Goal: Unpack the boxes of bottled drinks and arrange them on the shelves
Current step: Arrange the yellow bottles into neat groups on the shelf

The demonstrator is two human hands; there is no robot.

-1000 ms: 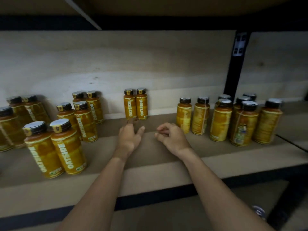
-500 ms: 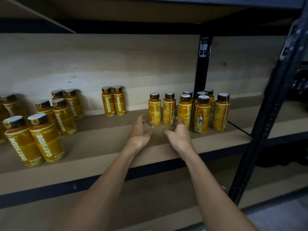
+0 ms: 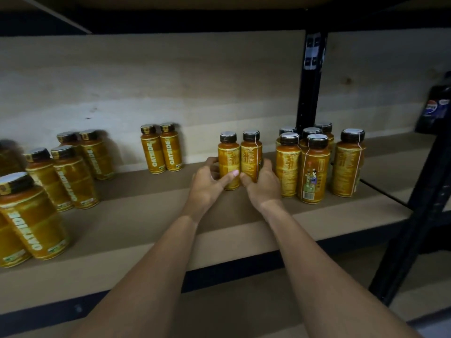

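Bottle pair (image 3: pixel 251 157): two yellow drink btls w/ black caps, upright, touching side by side on the shelf board (image 3: pixel 136 215), back labels facing out. Held between both hands. Left hand (image 3: pixel 207 184) is wrapped round the lower body of the left btl, thumb across the front. Right hand (image 3: pixel 263 189) is wrapped round the lower body of the right one.

Handling (est.): caps on, prob full, so some weight. Rigid body, glossy sleeve, could slip. They're tall and narrow, so tippy. Hold low-mid body, not the caps, and squeeze the two together as one unit.

Just right of right hand: tight cluster of same btls (image 3: pixel 314 172), little clearance. Beyond and left of left hand: Oatside pair (image 3: pixel 161 150) against the plywood back wall (image 3: pixel 170 81). More pairs (image 3: pixel 73 176) far left. Black upright (image 3: pixel 310 81) behind the cluster. Pepsi bottle (image 3: pixel 436 106) far right. Lighting dim.
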